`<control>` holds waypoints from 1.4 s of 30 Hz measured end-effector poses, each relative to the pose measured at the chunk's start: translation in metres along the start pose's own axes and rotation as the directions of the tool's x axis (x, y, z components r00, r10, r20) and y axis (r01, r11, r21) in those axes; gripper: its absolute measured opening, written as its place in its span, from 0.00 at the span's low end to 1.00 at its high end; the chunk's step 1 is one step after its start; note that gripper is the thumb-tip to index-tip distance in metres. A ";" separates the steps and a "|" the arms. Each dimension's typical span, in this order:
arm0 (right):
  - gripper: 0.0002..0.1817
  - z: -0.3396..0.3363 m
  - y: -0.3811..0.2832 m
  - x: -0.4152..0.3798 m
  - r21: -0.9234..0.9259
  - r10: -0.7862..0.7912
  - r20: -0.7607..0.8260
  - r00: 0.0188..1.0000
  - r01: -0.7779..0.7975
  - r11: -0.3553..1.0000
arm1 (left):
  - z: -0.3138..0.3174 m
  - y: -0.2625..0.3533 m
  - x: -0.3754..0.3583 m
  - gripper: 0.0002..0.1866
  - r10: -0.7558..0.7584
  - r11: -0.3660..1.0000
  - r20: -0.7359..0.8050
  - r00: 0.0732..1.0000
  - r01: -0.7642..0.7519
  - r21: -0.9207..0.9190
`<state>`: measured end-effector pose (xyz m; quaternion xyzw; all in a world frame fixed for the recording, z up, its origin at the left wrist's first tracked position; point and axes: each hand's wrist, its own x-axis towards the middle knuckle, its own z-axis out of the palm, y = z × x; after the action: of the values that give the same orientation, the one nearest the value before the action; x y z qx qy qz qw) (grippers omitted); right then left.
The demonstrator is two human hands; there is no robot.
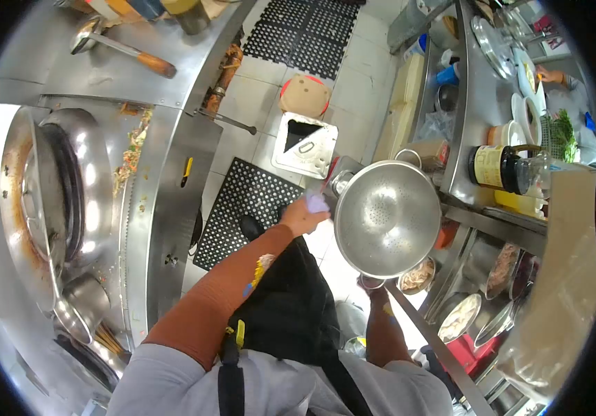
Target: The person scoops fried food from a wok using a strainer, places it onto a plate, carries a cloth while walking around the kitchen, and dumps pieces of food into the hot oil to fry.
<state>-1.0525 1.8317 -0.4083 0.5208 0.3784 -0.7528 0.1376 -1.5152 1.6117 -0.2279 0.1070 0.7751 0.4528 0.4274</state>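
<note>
A large steel colander (388,218) with small holes in its base is held out to the right of my body. At its lower loop handle, my right hand (373,286) is mostly hidden by the rim, with the fingers closed around the handle. My left hand (303,216) is closed on a pale purple cloth (317,202), just left of the colander's rim. The cloth is slightly blurred. Nothing shows inside the colander.
On the left are a wok (24,208), a ladle (131,54) and a food-spattered steel counter (124,90). Black perforated mats (235,215) and a white drain cover (305,147) are on the floor. Right shelves hold food bowls (459,317) and a dark jar (495,168); another person's hand (551,75) is beyond.
</note>
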 end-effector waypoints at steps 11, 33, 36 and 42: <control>0.24 0.304 -0.199 -0.133 -0.823 -0.704 0.491 0.512 0.537 -0.184 | -0.127 -0.098 -0.182 0.22 -0.263 0.954 -0.212 0.941 0.220 -0.204; 0.17 0.211 -0.458 -0.084 -0.782 -0.770 0.445 0.457 -0.220 -0.583 | -0.145 -0.111 -0.255 0.26 -0.162 0.985 -0.406 0.900 0.127 -0.113; 0.13 0.199 -0.462 -0.065 -0.736 -0.778 0.540 0.322 -0.268 -0.622 | -0.144 -0.070 -0.236 0.25 -0.196 0.977 -0.326 0.925 0.155 -0.149; 0.12 0.201 -0.462 -0.071 -0.810 -0.802 0.530 0.275 -0.115 -0.575 | -0.106 -0.047 -0.145 0.33 -0.004 0.923 -0.057 0.998 0.026 0.384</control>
<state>-1.4374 1.9871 -0.1142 0.1194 0.9826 0.1163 -0.0820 -1.4969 1.4402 -0.1590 0.1704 0.8611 0.2916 0.3800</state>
